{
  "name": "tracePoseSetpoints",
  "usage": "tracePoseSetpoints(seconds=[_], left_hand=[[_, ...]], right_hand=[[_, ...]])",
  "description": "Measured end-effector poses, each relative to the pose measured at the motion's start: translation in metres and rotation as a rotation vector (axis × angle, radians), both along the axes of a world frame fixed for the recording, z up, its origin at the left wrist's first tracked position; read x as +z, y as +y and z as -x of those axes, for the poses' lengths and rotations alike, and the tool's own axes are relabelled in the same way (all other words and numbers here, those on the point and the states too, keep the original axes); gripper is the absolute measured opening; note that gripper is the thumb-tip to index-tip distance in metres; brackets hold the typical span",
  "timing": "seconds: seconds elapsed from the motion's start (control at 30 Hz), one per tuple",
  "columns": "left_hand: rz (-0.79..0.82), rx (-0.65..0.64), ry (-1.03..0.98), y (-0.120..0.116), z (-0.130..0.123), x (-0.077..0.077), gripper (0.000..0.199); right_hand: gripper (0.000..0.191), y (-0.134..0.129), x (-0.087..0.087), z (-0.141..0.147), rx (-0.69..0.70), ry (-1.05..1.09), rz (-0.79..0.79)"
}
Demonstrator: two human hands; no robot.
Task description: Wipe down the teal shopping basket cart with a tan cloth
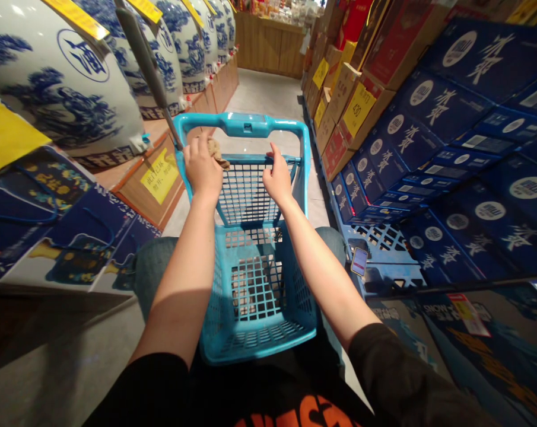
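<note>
A teal plastic shopping basket on wheels [245,126] stands in front of me, and its mesh bottom [254,290] shows nothing inside. My left hand [203,166] is curled over the basket's top rim, with a crumpled brown cloth-like item [217,152] pressed under it. My right hand [277,178] holds the same rim farther right, fingers hooked over the mesh edge. A grey pole [146,68] rises from the basket's far left corner.
Large blue-and-white porcelain jars [63,77] line wooden shelving on the left. Stacked blue cartons [446,130] and brown boxes [343,101] rise on the right, above a blue pallet [384,261]. A tiled aisle [268,98] runs ahead to a wooden counter [268,44].
</note>
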State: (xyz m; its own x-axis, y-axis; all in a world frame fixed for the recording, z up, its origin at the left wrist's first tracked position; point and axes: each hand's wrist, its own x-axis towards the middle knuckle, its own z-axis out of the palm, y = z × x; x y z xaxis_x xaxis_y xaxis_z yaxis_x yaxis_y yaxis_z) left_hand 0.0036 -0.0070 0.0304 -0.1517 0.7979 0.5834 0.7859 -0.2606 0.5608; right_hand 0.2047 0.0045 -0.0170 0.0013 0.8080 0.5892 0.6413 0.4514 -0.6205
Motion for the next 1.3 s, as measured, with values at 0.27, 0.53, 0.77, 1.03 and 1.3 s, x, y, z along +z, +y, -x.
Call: tracePoseSetpoints(seconds=[0.27, 0.53, 0.77, 1.03, 1.3], left_hand=[[-0.051, -0.276, 0.119, -0.004, -0.026, -0.003, 0.041], [-0.053, -0.08, -0.02, 0.0, -0.009, -0.007, 0.043], [-0.036, -0.242, 0.073, -0.009, -0.037, -0.001, 0.041], [0.005, -0.08, -0.031, -0.008, -0.012, 0.003, 0.017], [-0.037, -0.127, 0.01, -0.004, -0.015, -0.004, 0.027]], right_hand=[[0.076, 0.006, -0.002, -0.006, -0.027, 0.061, -0.02], [0.073, 0.01, -0.001, -0.022, -0.11, 0.158, 0.003], [0.072, 0.01, 0.0, -0.021, -0.11, 0.052, 0.021], [0.068, 0.012, -0.001, -0.032, -0.184, 0.142, -0.023], [0.067, 0.019, -0.009, -0.038, -0.198, 0.15, -0.08]])
